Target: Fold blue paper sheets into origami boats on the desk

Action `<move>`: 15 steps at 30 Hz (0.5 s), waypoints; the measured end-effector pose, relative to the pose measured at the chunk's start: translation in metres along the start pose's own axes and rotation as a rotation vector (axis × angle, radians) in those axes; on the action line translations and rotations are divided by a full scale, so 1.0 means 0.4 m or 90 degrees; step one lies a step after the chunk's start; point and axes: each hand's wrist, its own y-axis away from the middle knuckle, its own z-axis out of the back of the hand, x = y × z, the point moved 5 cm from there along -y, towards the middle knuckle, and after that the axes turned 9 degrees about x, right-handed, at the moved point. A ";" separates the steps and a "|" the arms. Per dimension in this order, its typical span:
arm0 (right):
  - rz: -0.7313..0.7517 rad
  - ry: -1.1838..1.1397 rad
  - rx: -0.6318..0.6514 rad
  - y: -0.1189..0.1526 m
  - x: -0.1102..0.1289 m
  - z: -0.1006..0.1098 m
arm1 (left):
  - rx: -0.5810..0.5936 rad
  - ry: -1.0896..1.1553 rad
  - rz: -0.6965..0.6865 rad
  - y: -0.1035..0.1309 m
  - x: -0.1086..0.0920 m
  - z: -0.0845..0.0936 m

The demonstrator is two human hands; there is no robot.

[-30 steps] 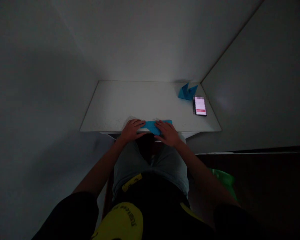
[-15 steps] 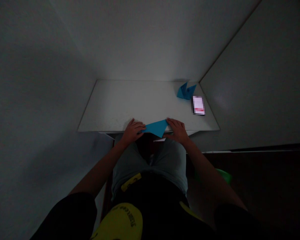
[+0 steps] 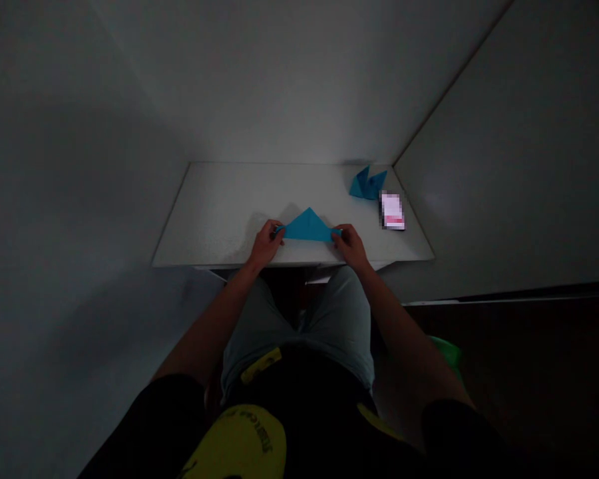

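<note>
A blue folded sheet of paper is stretched between my two hands over the front part of the white table, its peak pointing away from me. My left hand pinches its left corner. The right corner is gripped between the fingers and thumb of my right hand. A faint crease runs down the middle of the paper. Both corner tips are partly covered by my fingers.
On the white table, a blue folded-paper figure stands at the back right. Beside it lies a phone with a lit, blurred screen. Walls border the back and right. A green object is low at the right.
The paper has moved from the table's front edge onto the tabletop and turned, so its peak now points away from me. Both hands moved forward with it and changed their hold to its corners.
</note>
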 end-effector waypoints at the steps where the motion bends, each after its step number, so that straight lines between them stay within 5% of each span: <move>1: 0.002 -0.011 -0.015 -0.008 0.000 -0.002 | 0.004 0.005 -0.003 -0.002 0.002 -0.001; 15: 0.032 0.012 0.044 -0.003 0.007 -0.010 | 0.007 -0.011 0.021 0.019 0.000 0.010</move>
